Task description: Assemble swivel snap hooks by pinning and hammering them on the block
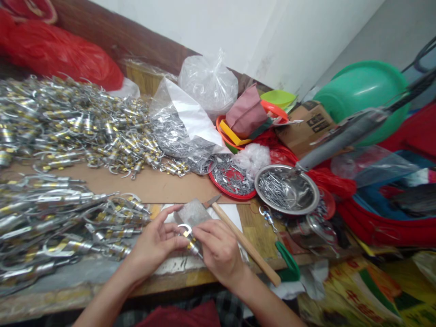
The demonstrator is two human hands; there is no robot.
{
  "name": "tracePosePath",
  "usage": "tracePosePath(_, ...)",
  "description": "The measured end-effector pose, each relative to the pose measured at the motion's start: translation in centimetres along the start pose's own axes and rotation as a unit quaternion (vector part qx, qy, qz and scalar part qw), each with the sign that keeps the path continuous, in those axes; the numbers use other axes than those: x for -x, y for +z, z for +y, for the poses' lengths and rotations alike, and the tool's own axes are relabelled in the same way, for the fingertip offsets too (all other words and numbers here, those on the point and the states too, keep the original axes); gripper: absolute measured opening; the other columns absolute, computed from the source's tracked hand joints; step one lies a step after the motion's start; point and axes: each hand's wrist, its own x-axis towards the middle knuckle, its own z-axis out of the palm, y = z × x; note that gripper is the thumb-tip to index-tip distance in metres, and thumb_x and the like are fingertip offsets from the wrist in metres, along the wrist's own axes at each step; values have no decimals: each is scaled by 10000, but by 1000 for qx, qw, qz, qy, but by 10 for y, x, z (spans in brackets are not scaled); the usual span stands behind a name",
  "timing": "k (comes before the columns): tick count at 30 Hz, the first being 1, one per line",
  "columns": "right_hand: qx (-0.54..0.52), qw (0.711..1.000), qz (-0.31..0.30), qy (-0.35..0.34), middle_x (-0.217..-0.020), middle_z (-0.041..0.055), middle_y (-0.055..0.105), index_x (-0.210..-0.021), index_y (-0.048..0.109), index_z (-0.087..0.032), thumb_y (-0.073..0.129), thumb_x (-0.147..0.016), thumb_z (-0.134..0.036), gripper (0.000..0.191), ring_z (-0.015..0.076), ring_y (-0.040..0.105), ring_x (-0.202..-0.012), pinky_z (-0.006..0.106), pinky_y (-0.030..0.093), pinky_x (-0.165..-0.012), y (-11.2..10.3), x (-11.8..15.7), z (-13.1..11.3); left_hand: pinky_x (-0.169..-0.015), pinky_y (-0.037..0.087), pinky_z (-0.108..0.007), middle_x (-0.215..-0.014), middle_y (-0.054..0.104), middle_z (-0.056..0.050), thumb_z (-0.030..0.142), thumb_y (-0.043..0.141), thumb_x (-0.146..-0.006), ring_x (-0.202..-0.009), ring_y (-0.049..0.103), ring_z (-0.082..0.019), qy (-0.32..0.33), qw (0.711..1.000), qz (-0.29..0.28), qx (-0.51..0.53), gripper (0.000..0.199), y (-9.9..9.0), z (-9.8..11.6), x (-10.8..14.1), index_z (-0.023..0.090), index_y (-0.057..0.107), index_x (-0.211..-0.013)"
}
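Between my two hands is a metal hook (185,228) with a curved silver end, a brass-coloured part and a cylindrical body. My left hand (160,236) pinches its side with the thumb and fingers. My right hand (220,250) closes on it from the other side, and its fingers hide part of the body. Just beyond my fingers sits a grey metal block (193,210). A hammer (243,240) lies right of my right hand, its wooden handle slanting toward the table's front edge.
Many similar hooks (75,122) are heaped at the left. Small metal pieces fill a red plate (235,196) and a steel bowl (306,206). A clear bag (207,84) stands at the back. A grey-wrapped bar (347,138) and a green basin (368,91) are at the right.
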Motion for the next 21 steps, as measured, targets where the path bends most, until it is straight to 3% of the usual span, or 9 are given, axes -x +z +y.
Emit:
tracePosePath(7, 50, 995, -82, 25, -824, 77, 608, -979, 596, -148, 361, -861, -108, 266, 182, 503, -772, 320, 419, -664, -5, 1, -13, -605, 467, -245, -631, 625, 31, 103, 697, -568, -609, 583, -123, 1, 1000, 4, 3, 732, 2, 1, 1, 168, 330, -1199)
tracePosePath(11, 100, 990, -81, 49, -873, 107, 589, -1037, 575, -127, 333, -849, -90, 309, 218, 474, -828, 370, 407, -702, -4, 10, -27, -610, 471, -244, -634, 627, 34, 112, 709, -549, -614, 585, -122, -6, 1000, 19, 4, 746, 3, 3, 2, 168, 340, -1195)
tracePosePath(14, 82, 990, -79, 82, -899, 103, 567, -1095, 557, -160, 332, -819, -60, 370, 219, 473, -853, 374, 413, -714, -4, 15, -28, -613, 478, -258, -633, 623, 36, 120, 709, -548, -609, 590, -128, -7, 1000, 22, 5, 748, 3, 3, 3, 172, 341, -1196)
tracePosePath(18, 17, 993, -14, 119, -1009, 85, 516, -1137, 535, -235, 342, -821, -78, 402, 193, 491, -928, 341, 433, -759, -16, 23, -2, -620, 488, -287, -641, 613, 39, 121, 703, -562, -601, 601, -139, -10, 1000, 16, -2, 740, 2, 1, 2, 188, 334, -1200)
tracePosePath(20, 66, 983, 19, 170, -1029, 97, 510, -1158, 515, -218, 392, -832, -149, 355, 212, 496, -952, 361, 427, -791, -25, 31, 22, -623, 491, -290, -644, 607, 42, 119, 709, -554, -607, 606, -143, -11, 1000, 21, -8, 747, 1, 0, 2, 197, 340, -1199)
tracePosePath(21, 105, 974, 2, 202, -1001, 104, 524, -1167, 505, -197, 433, -824, -193, 350, 226, 511, -929, 374, 431, -781, -29, 36, 33, -622, 493, -290, -644, 605, 43, 119, 714, -548, -608, 608, -145, -12, 1000, 24, -10, 754, 1, 0, 1, 198, 343, -1199)
